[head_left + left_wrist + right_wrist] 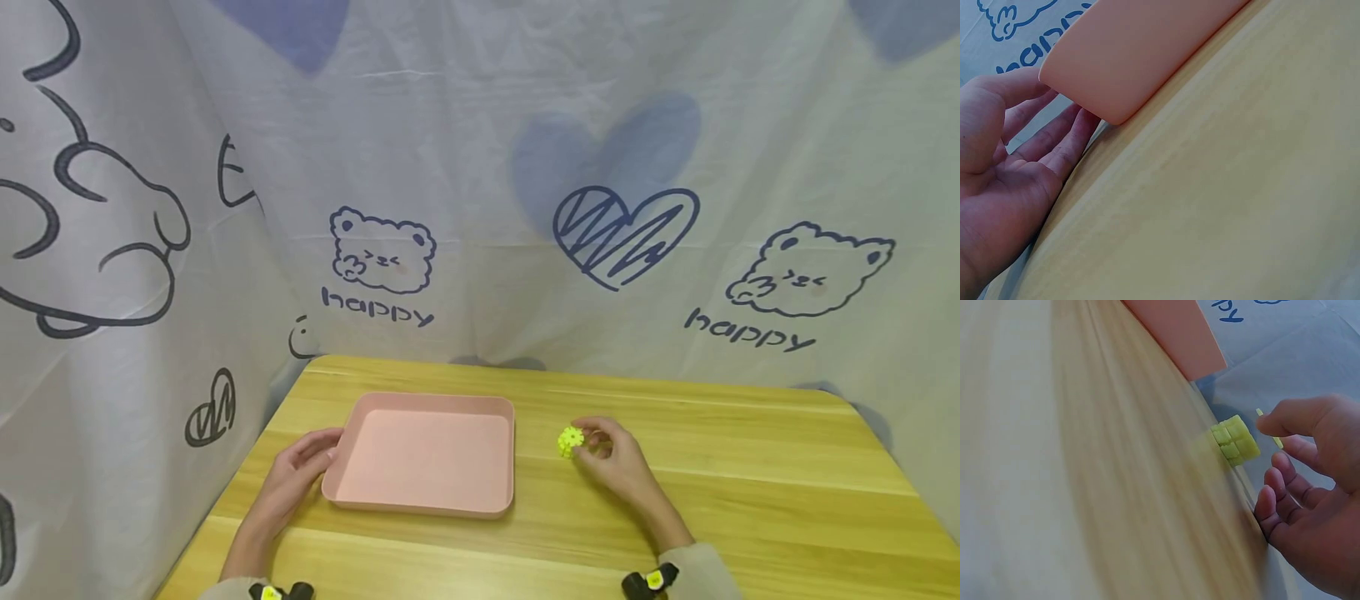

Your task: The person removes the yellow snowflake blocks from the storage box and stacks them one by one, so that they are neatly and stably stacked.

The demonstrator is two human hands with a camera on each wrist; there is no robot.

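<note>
My right hand (618, 467) pinches a thin yellow-green snowflake building disc (1278, 442) between thumb and forefinger, its other fingers loosely bent. Just beside it, a short stack of the same notched discs (1235, 441) stands on the table. From the head view, the held disc (572, 437) overlaps that stack. On the left, a shallow pink tray (427, 458) lies with nothing in it. My left hand (294, 475) is at the tray's left wall, fairly straight fingers touching the outside and the thumb tip right at the rim.
The wooden table (750, 483) runs along a white cloth backdrop (480, 317) printed with bears and hearts. More cloth hangs close on the left side. Bare wood separates the tray's right wall from the discs.
</note>
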